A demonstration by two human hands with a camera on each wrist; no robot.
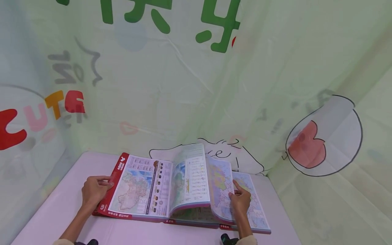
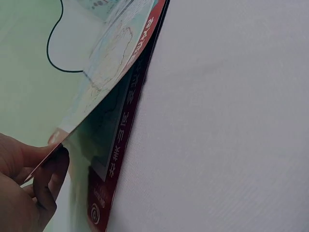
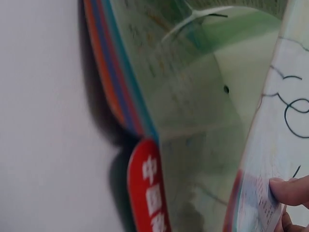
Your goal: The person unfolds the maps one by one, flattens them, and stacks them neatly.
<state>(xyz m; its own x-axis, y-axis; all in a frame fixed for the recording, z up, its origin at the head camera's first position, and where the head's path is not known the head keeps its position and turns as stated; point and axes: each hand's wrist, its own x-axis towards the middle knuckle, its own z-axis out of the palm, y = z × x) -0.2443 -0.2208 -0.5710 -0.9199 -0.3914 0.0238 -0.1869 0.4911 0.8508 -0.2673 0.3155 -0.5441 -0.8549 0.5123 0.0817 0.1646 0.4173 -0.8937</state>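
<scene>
A large map book [image 1: 131,190] with a red border lies spread open on the table. My left hand [image 1: 94,192] pinches the outer edge of its left-hand page. In the left wrist view that map page [image 2: 108,72] is lifted at the corner between thumb and fingers, above a dark red lower cover [image 2: 99,200]. My right hand [image 1: 240,200] pinches the edge of a map page [image 1: 222,180] on the right. Between the hands, a glossy page [image 1: 194,177] stands curved up from the middle. In the right wrist view, the right thumb [image 3: 289,191] presses on the page's face.
Under the right hand another map sheet [image 1: 258,214] lies flat, reaching past the held page. The table [image 1: 183,234] has a pale cloth cover. Pale printed curtains [image 1: 171,85] surround it at the back and sides. Black wrist devices [image 1: 226,239] sit at both forearms.
</scene>
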